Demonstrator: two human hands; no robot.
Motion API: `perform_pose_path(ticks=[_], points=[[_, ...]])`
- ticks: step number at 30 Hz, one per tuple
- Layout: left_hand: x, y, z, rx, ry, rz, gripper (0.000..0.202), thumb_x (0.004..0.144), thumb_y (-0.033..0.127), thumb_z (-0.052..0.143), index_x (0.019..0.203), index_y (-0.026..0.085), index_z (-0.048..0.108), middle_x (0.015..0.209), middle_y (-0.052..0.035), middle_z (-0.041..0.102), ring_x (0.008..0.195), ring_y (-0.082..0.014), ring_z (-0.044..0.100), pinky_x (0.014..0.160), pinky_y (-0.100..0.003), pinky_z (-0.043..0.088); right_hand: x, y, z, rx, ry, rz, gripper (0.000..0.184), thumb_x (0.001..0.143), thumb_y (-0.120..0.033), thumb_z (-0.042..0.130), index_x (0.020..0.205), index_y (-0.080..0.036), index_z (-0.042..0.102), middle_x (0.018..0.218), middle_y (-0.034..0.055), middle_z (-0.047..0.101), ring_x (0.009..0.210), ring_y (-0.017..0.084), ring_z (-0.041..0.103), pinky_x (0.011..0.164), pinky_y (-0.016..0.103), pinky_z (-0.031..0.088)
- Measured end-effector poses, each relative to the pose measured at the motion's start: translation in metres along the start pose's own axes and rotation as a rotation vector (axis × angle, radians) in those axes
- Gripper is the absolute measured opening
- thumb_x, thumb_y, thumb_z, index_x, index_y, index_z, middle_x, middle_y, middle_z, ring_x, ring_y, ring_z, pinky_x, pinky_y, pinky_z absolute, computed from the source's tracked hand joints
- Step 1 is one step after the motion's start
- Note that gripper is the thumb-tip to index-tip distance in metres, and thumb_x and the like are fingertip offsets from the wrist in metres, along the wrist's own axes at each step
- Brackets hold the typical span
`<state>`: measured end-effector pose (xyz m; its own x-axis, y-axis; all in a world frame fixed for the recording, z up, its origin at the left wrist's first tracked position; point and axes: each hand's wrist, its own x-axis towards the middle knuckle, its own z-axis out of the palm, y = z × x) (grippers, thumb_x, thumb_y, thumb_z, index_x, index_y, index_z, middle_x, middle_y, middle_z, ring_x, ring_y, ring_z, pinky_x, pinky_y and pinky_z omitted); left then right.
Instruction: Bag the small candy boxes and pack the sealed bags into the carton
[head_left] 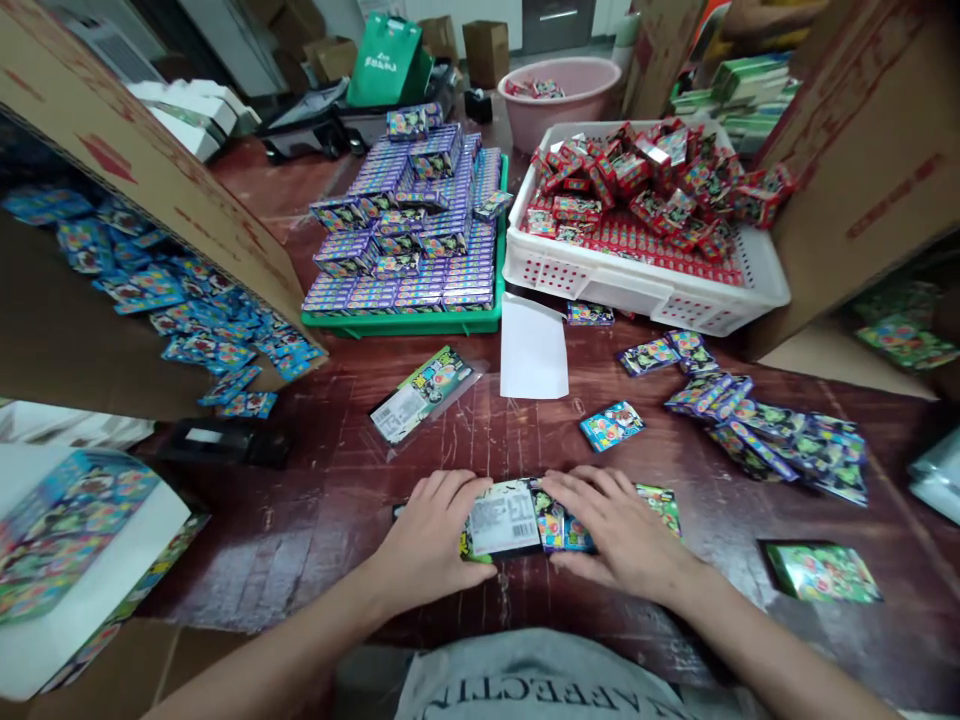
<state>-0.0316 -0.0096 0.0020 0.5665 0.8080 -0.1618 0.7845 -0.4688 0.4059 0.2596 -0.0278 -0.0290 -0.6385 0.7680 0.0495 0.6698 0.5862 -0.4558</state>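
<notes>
On the table right before me lies a flat printed box with a white barcode label. My left hand is closed around its left part, thumb along the near edge. At its right end are small purple and blue packets. My right hand grips these from above, fingers on the far edge and thumb on the near one. A green printed piece shows beyond my right fingers; whether it joins the box is hidden. A single blue packet lies just beyond my right hand.
Behind stand a green tray of stacked purple packs and a white crate of red packs. A bagged printed box, white card, purple packets and green box lie around. Cardboard cartons flank both sides.
</notes>
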Motion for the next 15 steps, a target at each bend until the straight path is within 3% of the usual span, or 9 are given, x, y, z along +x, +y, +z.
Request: perform_pose_path(ticks=[4,9,12,15], points=[[0.014,-0.005,-0.003,-0.022,-0.08,0.111,0.091,0.058,0.033,0.087,0.139,0.021,0.046,0.138,-0.0111,0.054,0.124,-0.0333,0.047,0.108,-0.05,0.037,-0.001,0.001,-0.001,0.001,-0.01,-0.052,0.09,0.093,-0.062,0.056,0.161,-0.021,0.015,0.156,0.0111,0.046,0.133,0.032,0.047,0.107,0.052,0.041],[0.023,-0.006,-0.002,-0.028,-0.084,0.129,0.095,0.059,0.035,0.088,0.143,0.024,0.044,0.14,-0.0106,0.053,0.126,-0.0336,0.046,0.109,-0.051,0.037,-0.032,0.022,-0.02,-0.105,0.029,0.006,0.113,0.079,-0.083,0.052,0.162,-0.017,0.013,0.165,0.0185,0.025,0.149,0.038,0.027,0.12,0.062,0.02],[0.025,-0.002,0.0,-0.046,-0.076,0.133,0.096,0.059,0.036,0.089,0.142,0.024,0.045,0.139,-0.0108,0.053,0.125,-0.0333,0.048,0.108,-0.05,0.038,-0.05,0.037,-0.024,-0.121,-0.004,0.022,0.1,0.084,-0.078,0.053,0.161,-0.023,0.02,0.165,0.0129,0.028,0.148,0.039,0.029,0.119,0.066,0.019],[0.028,0.002,0.003,-0.054,-0.077,0.143,0.094,0.059,0.035,0.089,0.141,0.023,0.046,0.138,-0.0106,0.054,0.124,-0.0331,0.048,0.107,-0.049,0.04,-0.051,0.042,-0.017,-0.085,-0.02,0.035,0.078,0.093,-0.064,0.053,0.158,-0.029,0.029,0.162,0.0066,0.038,0.143,0.036,0.038,0.118,0.065,0.022]])
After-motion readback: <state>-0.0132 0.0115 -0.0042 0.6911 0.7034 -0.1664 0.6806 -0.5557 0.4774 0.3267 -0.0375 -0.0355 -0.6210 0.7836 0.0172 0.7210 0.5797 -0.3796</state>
